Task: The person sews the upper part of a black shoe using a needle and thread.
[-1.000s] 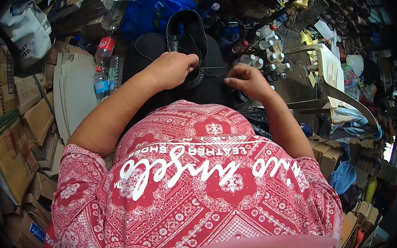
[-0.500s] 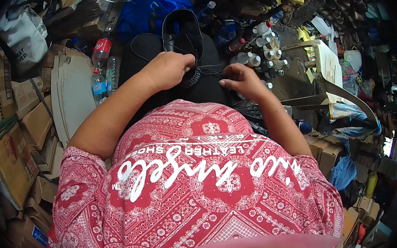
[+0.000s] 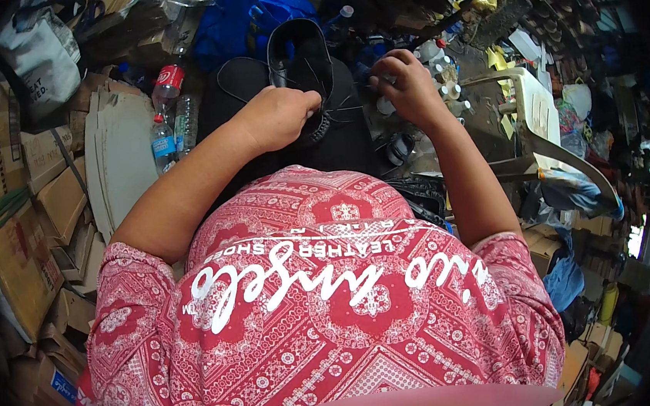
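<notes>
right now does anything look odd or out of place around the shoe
Nothing looks clearly spilled or damaged. The one odd detail is the thin strands sticking out sideways from the black shoe, near the left hand: they look untidy, though I cannot tell whether they are meant to be there.

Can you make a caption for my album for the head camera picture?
Left hand at a black shoe, right hand raised beside it, blue bag just beyond.

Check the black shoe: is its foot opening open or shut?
Open: the black shoe gapes at its collar, its dark inside showing beyond the left hand.
</notes>
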